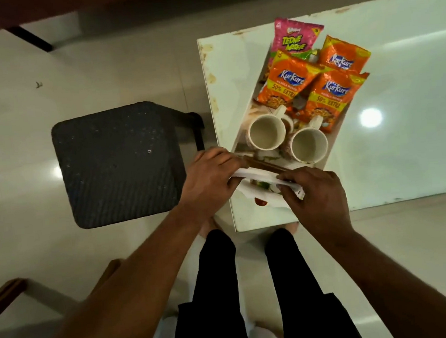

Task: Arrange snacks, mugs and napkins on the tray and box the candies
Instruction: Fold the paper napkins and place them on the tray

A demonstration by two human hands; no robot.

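Observation:
A white tray (243, 140) lies on the table, with three orange snack packets (285, 82) and a pink one (295, 39) piled at its far end. Two white mugs (266, 132) (308, 145) stand side by side at its near end. My left hand (212, 178) and my right hand (318, 195) both grip a folded white napkin (260, 177) just above the tray's near brown edge (264, 165). Under the napkin sits a white candy box (251, 192) holding green and red candies; most of it is hidden by my hands.
The white glass table (399, 99) reaches to the right and shows light glare. A black stool (118, 161) stands to the left, close to the table's corner. My legs in black trousers (219, 290) are below, and a wooden chair part (3, 295) is at bottom left.

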